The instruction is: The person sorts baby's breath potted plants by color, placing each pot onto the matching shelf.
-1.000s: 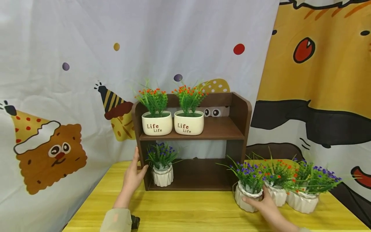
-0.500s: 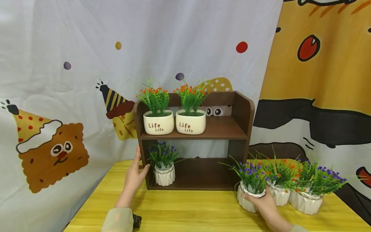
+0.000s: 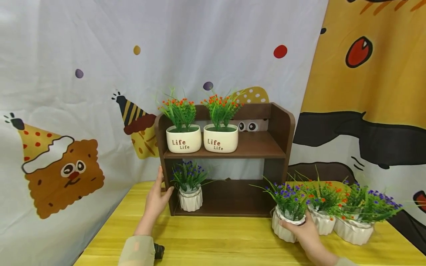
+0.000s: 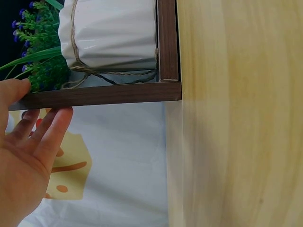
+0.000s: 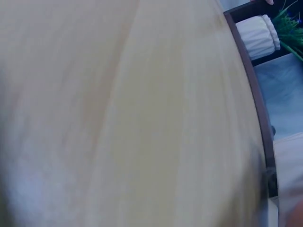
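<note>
My left hand [image 3: 155, 199] holds the left side panel of a dark brown two-tier shelf [image 3: 226, 155]. In the left wrist view, the left thumb [image 4: 19, 89] lies on one side of the panel edge and the fingers on the other. At the shelf's right front corner, my right hand [image 3: 307, 236] grips a white pleated flowerpot [image 3: 282, 227] with purple flowers. That pot stands by the shelf, apparently upright; its base is partly hidden. In the right wrist view only a sliver of the right hand [image 5: 294, 215] and part of a white pot [image 5: 289, 158] show.
Two cream oval pots [image 3: 183, 139] with orange flowers stand on the upper tier. A white pot [image 3: 190, 199] with purple flowers sits at the lower tier's left. Two more white planters, one with orange flowers [image 3: 323, 222] and a wider one [image 3: 354, 231], stand right on the yellow wooden table [image 3: 213, 244].
The whole head view has shifted slightly, with things drifting a little right and up. Both hands keep their places on the shelf and the pot.
</note>
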The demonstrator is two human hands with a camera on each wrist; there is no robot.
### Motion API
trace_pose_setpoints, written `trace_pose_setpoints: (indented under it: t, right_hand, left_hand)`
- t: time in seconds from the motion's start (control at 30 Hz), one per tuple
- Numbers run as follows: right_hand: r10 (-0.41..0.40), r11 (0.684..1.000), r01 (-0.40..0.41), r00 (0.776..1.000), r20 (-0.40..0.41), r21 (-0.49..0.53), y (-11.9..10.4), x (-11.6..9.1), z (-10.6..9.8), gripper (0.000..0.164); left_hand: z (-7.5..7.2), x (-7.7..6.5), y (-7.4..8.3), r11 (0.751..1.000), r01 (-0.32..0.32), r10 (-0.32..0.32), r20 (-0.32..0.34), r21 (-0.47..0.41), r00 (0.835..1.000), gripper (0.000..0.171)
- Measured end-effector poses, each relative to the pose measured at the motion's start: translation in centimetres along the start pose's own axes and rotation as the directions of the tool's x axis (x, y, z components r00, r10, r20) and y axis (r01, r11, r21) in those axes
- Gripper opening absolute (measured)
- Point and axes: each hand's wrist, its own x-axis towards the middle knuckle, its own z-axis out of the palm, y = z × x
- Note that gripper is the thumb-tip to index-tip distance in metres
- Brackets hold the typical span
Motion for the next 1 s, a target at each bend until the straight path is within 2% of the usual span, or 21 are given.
trace_pose_setpoints:
  t: [0.2,0.43,0.7,0.83,1.0]
  right_hand:
    - [-0.017,0.999,0.017,1.000,0.008,0.035,-0.9,-0.6,-0.7,0.126]
    - [-0.003,0.999,0.005,0.999,0.034,-0.044,-3.1,-0.7,-1.9,0.127]
    - [-0.085,0.994,0.081,0.995,0.054,0.076,-5.3,-1.5,-2.3,0.115]
    - [-0.096,0.993,0.092,0.993,0.062,0.073,-6.2,-2.0,-2.3,0.117]
    - [-0.094,0.994,0.090,0.993,0.073,0.060,-7.0,-2.4,-2.1,0.110]
  left_hand:
    - [0.1,-0.2,0.0,1.000,0.013,-0.013,0.012,-0.005,1.000,0.095]
    - [0.2,-0.2,-0.3,1.000,-0.003,0.004,-0.015,0.016,1.000,0.094]
    - [0.1,-0.1,-0.2,1.000,0.014,-0.014,-0.015,0.004,1.000,0.095]
    - [-0.1,0.0,-0.1,1.000,0.028,-0.028,-0.002,-0.003,1.000,0.094]
    - [-0.1,0.0,-0.1,0.999,0.035,-0.035,0.014,-0.006,0.999,0.093]
